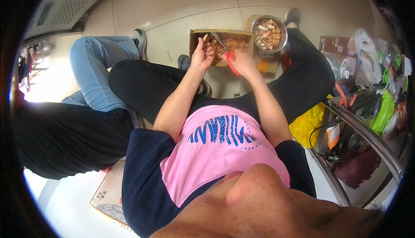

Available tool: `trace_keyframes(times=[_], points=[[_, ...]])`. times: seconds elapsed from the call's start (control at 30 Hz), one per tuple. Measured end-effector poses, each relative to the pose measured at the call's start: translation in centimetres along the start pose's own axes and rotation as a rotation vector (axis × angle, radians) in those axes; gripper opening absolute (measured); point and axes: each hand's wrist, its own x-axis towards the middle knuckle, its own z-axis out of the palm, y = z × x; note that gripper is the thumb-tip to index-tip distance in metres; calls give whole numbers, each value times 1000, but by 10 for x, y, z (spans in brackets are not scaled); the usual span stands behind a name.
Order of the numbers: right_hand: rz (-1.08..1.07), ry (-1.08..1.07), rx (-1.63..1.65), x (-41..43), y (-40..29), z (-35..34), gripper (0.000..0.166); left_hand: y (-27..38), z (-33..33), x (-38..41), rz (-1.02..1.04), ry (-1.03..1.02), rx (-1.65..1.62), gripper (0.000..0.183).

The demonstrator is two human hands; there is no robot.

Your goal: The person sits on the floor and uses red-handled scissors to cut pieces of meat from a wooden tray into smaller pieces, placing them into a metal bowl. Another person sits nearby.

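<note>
My left hand pinches a small pale garlic clove between thumb and fingertips, over the left side of a cardboard box. In my right hand are scissors with red handles; their metal blades point up and left towards the clove, apart from it. Brown papery skins lie inside the box, partly hidden by my hands. Just right of the box stands a round metal bowl heaped with garlic cloves, some pale and some reddish-brown.
Another person in light blue jeans sits close on my left. To my right are plastic bottles, a white plastic bag, a yellow bag and a curved metal rail. Flattened cardboard lies under the bowl on the tiled floor.
</note>
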Motion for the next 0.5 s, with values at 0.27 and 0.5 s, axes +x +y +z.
trace_keyframes(times=[0.27,0.5], points=[[26,-35,-114,10,12,9,64,-2,7,-9,53,162,176,34],[26,-35,-105,12,7,5,61,1,3,-11,143,-2,453,31]])
